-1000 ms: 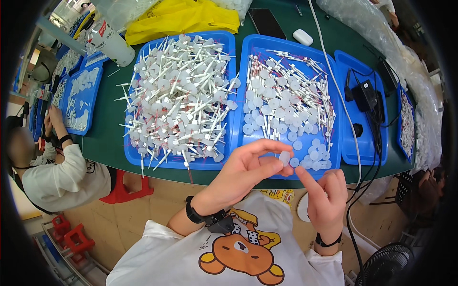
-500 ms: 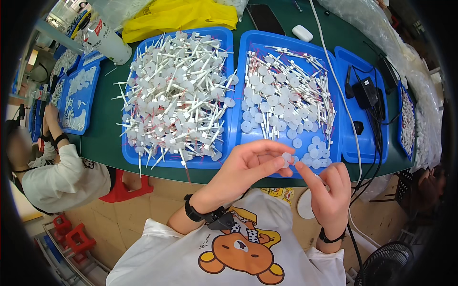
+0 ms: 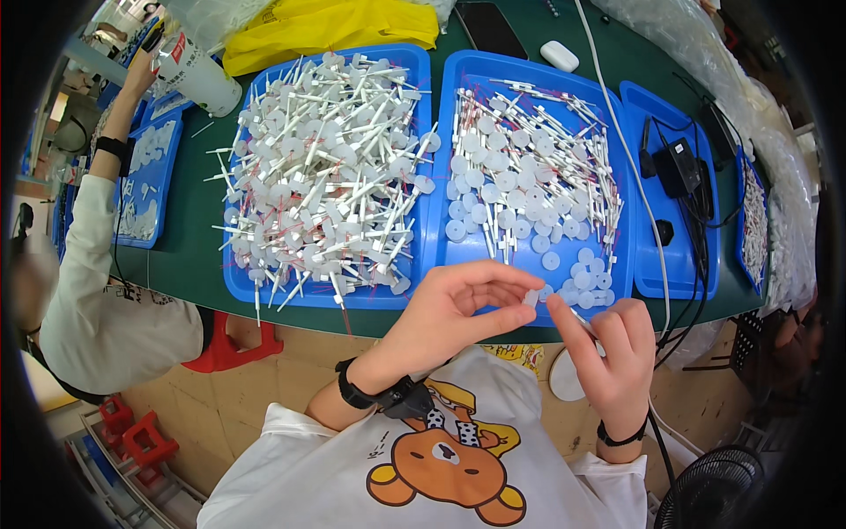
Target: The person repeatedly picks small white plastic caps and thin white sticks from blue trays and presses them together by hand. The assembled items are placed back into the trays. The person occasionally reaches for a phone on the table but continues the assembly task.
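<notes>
Over the front edge of the right-hand blue tray (image 3: 520,256), my two hands come close together. My left hand (image 3: 454,309) pinches a small translucent white disc (image 3: 530,298) between thumb and forefinger. Another such disc (image 3: 545,292) shows between the two hands, at the tip of my right forefinger; which hand bears it I cannot tell. My right hand (image 3: 612,361) is closed round a thin white stick (image 3: 580,319), partly hidden by the fingers. Loose discs (image 3: 586,282) lie in the tray just beyond my hands, with white sticks with red wires (image 3: 564,141) farther back.
At left, another blue tray (image 3: 238,280) is heaped with disc-tipped sticks (image 3: 326,167), some poking over its rim. A cable (image 3: 617,132) crosses the right tray; a third tray (image 3: 648,264) holds black adapters (image 3: 677,167). A cup (image 3: 198,75), phone (image 3: 491,31) and co-worker's arm (image 3: 92,212) are around.
My left thumb and forefinger have shifted slightly, and the white stick in my right hand now shows. The co-worker's arm has reached forward toward the far left.
</notes>
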`<act>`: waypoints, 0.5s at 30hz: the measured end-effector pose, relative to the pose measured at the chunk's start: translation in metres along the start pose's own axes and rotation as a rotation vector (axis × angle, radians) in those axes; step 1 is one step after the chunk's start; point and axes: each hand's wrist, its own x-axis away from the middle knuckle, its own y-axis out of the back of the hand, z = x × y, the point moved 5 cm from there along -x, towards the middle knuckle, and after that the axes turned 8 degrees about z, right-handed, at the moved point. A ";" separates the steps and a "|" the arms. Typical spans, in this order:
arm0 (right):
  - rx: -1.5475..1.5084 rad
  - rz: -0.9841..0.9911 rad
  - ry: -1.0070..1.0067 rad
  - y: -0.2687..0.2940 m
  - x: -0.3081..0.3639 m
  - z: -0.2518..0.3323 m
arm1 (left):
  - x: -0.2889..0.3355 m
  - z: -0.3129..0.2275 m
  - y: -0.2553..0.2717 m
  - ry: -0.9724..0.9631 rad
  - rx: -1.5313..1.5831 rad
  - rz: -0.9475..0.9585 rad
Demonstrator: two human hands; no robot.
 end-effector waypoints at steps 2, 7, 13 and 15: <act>-0.005 0.000 -0.009 -0.001 -0.001 0.000 | 0.000 0.000 0.001 -0.034 -0.014 0.021; -0.007 -0.022 -0.011 -0.001 0.004 0.002 | 0.001 0.001 0.002 -0.095 0.070 0.002; -0.051 -0.077 -0.015 -0.004 0.008 0.003 | 0.003 0.005 0.000 -0.022 0.108 0.030; -0.071 -0.075 -0.002 -0.004 0.009 0.004 | 0.004 0.006 0.000 0.008 0.070 0.057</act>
